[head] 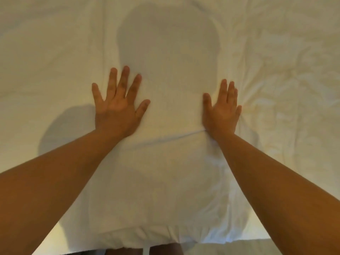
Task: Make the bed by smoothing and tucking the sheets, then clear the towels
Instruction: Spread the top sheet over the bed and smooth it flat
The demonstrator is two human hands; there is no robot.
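While both bare arms reach out over the bed, the person has the left hand (117, 105) and the right hand (221, 109) pressed palm-down on the white, crumpled cotton sheet (171, 172), which covers the whole mattress and fills nearly all the view. Neither hand grips anything: the left is splayed wide with all 5 fingers apart, the right is flat with its fingers closer together and the thumb out. Between the 2 wrists runs a raised horizontal fold (174, 138), touching the heel of the right hand. Off to the right the cloth is thick with small wrinkles (287, 100); to the left it lies calmer. At the near edge the sheet rolls over the mattress in a puffy hem (147, 236), which looks not yet tucked.

From where I stand, this looks like the smoothing step, fairly early in the job. To do it well, I judge the palms should stay flat and slide outward and away from each other, carrying the slack toward the sides rather than bunching it ahead of the fingertips. The right side wants the most passes. The fold between the wrists should be pushed toward the near edge, then tucked under. No towels show here.
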